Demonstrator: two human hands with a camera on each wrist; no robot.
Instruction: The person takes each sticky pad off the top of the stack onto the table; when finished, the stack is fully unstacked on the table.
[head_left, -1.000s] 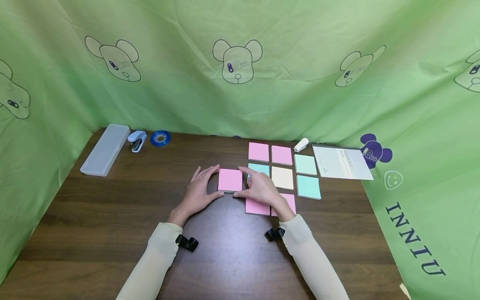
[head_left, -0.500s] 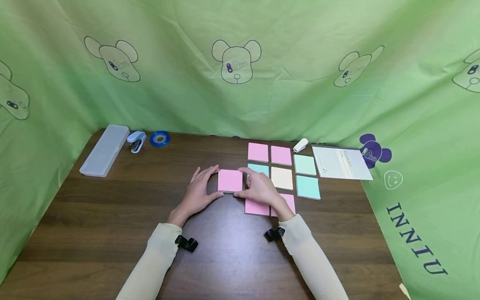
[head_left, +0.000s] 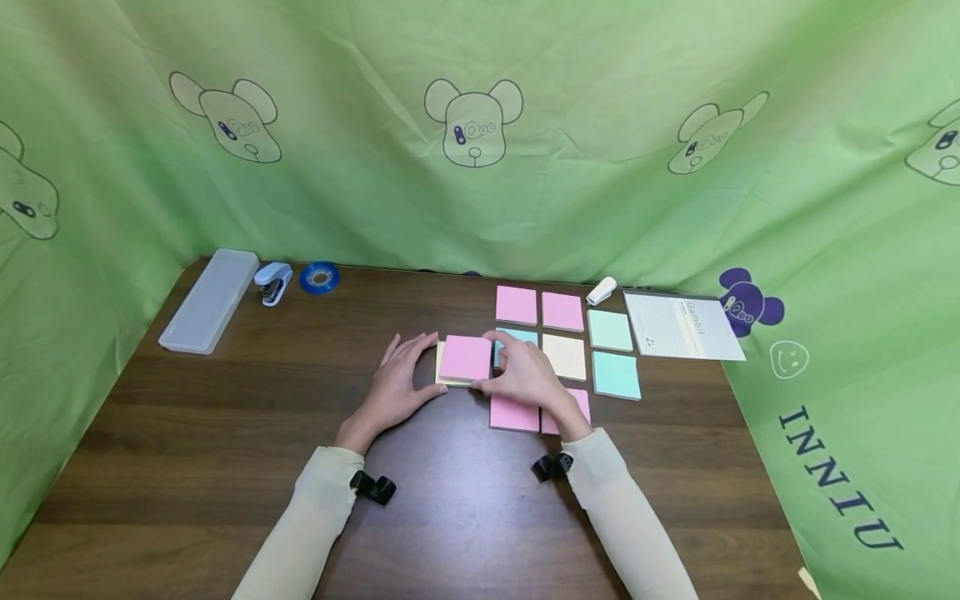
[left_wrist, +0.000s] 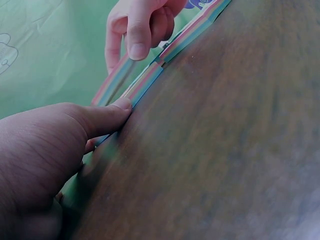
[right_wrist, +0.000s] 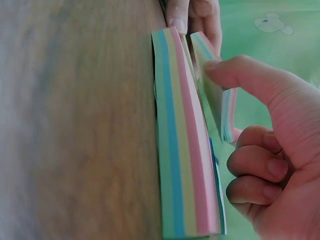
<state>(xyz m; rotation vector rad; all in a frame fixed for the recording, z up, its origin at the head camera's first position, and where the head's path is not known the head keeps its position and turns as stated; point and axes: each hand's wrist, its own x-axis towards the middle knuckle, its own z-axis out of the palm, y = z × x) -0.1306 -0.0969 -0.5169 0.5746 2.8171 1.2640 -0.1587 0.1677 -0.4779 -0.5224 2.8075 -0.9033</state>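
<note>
My right hand [head_left: 525,375] pinches a pink-topped sticky note pad [head_left: 465,358] by its near and far edges. In the right wrist view this pad [right_wrist: 229,115] is raised and tilted, with striped edges in several colours. Beneath it lies a yellow-topped sticky note pad [head_left: 440,367], mostly covered. My left hand [head_left: 397,383] grips that lower pad at its left corners, the thumb on its near side. In the left wrist view, a gap shows between the raised pad [left_wrist: 112,82] and the lower one [left_wrist: 142,85].
Right of my hands lie several more pads in rows: pink [head_left: 516,304], cream [head_left: 564,357], mint [head_left: 610,330] and others. Behind are a white clip-like object [head_left: 602,291] and a notepad [head_left: 686,325]. At back left sit a case [head_left: 210,300], stapler [head_left: 273,283] and blue tape roll [head_left: 320,277].
My right hand has lifted the pink-topped pad and shifted it slightly right, baring the yellow top of the pad under it. My left hand has stayed in place.
</note>
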